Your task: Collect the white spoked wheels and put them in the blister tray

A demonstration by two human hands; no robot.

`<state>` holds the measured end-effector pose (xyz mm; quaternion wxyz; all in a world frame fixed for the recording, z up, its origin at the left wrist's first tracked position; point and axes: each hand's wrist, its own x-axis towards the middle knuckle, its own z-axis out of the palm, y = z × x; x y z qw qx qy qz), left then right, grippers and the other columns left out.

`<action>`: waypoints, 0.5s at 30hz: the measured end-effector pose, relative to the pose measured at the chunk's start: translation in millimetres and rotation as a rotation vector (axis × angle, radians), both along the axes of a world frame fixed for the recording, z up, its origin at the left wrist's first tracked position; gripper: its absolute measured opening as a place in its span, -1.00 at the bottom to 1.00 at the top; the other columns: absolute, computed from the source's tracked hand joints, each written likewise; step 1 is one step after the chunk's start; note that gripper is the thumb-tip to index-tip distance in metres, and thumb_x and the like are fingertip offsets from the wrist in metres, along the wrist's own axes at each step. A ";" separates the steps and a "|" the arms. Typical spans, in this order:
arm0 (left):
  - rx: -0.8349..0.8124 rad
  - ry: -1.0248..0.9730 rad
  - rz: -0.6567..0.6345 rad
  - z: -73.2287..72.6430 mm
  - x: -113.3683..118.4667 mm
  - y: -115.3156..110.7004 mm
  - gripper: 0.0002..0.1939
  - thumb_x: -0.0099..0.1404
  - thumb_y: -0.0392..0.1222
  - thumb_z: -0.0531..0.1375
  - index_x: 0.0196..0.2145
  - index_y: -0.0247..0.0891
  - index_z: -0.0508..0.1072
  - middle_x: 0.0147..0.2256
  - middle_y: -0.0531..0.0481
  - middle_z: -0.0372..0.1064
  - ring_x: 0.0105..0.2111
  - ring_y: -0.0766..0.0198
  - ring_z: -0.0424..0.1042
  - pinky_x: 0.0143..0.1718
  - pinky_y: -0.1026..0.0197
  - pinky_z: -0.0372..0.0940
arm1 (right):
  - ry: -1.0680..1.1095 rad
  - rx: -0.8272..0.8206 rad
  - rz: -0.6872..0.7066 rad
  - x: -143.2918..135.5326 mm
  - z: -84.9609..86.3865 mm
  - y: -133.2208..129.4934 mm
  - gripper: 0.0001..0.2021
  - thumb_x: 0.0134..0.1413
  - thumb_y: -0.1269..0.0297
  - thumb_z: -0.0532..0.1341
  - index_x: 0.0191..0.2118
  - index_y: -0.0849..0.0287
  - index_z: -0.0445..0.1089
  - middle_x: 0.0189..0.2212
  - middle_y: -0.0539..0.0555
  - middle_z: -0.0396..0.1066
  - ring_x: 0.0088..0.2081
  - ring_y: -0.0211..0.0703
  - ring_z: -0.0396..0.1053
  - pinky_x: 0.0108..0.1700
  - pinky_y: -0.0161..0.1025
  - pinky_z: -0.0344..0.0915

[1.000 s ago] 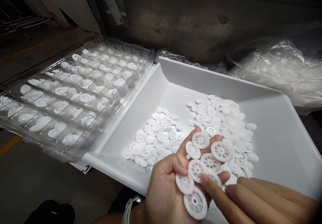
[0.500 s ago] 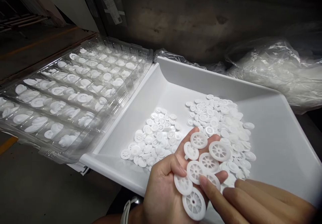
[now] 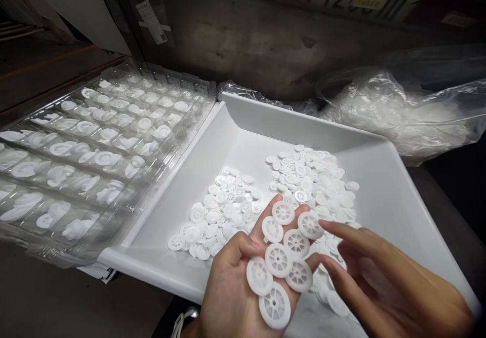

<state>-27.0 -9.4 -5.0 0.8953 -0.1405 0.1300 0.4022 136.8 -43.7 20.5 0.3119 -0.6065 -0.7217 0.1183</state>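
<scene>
My left hand (image 3: 235, 287) lies palm up over the near edge of a white tray (image 3: 391, 196), with several white spoked plastic wheels (image 3: 279, 259) resting across its fingers. My right hand (image 3: 383, 282) hovers just to the right of them, fingers spread, its index fingertip next to the wheels on my left fingers; it holds nothing. Two loose heaps of the same white wheels lie in the tray: a smaller heap (image 3: 222, 211) on the left and a bigger heap (image 3: 311, 181) behind my fingers.
A clear plastic blister tray (image 3: 98, 145) with rows of white parts sits left of the white tray. Clear plastic bags (image 3: 398, 115) of white parts lie at the back right. A dark machine wall (image 3: 266, 39) stands behind.
My right hand has drawn back from the wheels and spread its fingers. The view has shifted, so everything sits a little further left in the picture.
</scene>
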 end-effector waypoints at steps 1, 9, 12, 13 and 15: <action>0.016 0.002 -0.002 -0.3 -0.2 -0.6 -0.41 0.18 -0.29 0.00 0.19 -0.17 0.27 0.16 -0.14 0.30 0.18 0.11 0.25 0.24 0.00 0.05 | 0.074 -0.040 -0.011 1.1 -0.1 2.3 -0.76 0.22 0.20 0.19 0.00 0.00 0.33 -0.47 -0.08 0.33 -0.54 -0.36 0.33 -0.53 -0.47 0.24; 0.226 -0.135 -0.054 -7.8 -5.4 -2.0 -0.53 0.31 -0.20 -0.08 0.12 -0.14 0.37 0.23 -0.04 0.14 0.26 0.17 0.08 0.32 0.01 -0.12 | 1.282 -0.543 -0.001 20.3 4.6 13.8 -0.71 0.20 0.10 0.06 -0.11 0.06 0.43 -0.47 -0.01 0.22 -0.65 -0.40 0.02 -0.56 -0.35 0.23; 0.265 -0.178 -0.066 -9.2 -7.5 -1.9 -0.52 0.34 -0.20 -0.12 0.16 -0.17 0.30 0.26 -0.03 0.06 0.30 0.18 -0.04 0.34 0.02 -0.22 | 1.514 -0.568 -0.043 13.5 5.8 13.2 -0.67 0.06 0.10 0.17 -0.07 0.08 0.45 -0.39 0.06 0.29 -0.53 -0.30 0.15 -0.41 -0.28 0.32; 0.274 -0.190 -0.065 -9.6 -8.0 -2.0 -0.51 0.36 -0.19 -0.14 0.18 -0.19 0.27 0.27 -0.04 0.03 0.31 0.19 -0.07 0.34 0.02 -0.24 | 1.558 -0.554 -0.074 9.8 4.8 12.3 -0.66 0.02 0.10 0.19 -0.08 0.08 0.46 -0.38 0.06 0.29 -0.50 -0.29 0.16 -0.39 -0.28 0.32; 0.288 -0.210 -0.064 -10.6 -9.1 -2.1 -0.51 0.38 -0.18 -0.16 0.20 -0.23 0.24 0.28 -0.06 0.02 0.31 0.19 -0.08 0.34 0.04 -0.21 | 1.606 -0.506 -0.117 2.0 1.5 8.8 -0.65 -0.03 0.11 0.22 -0.09 0.06 0.46 -0.37 0.05 0.28 -0.47 -0.29 0.17 -0.38 -0.31 0.29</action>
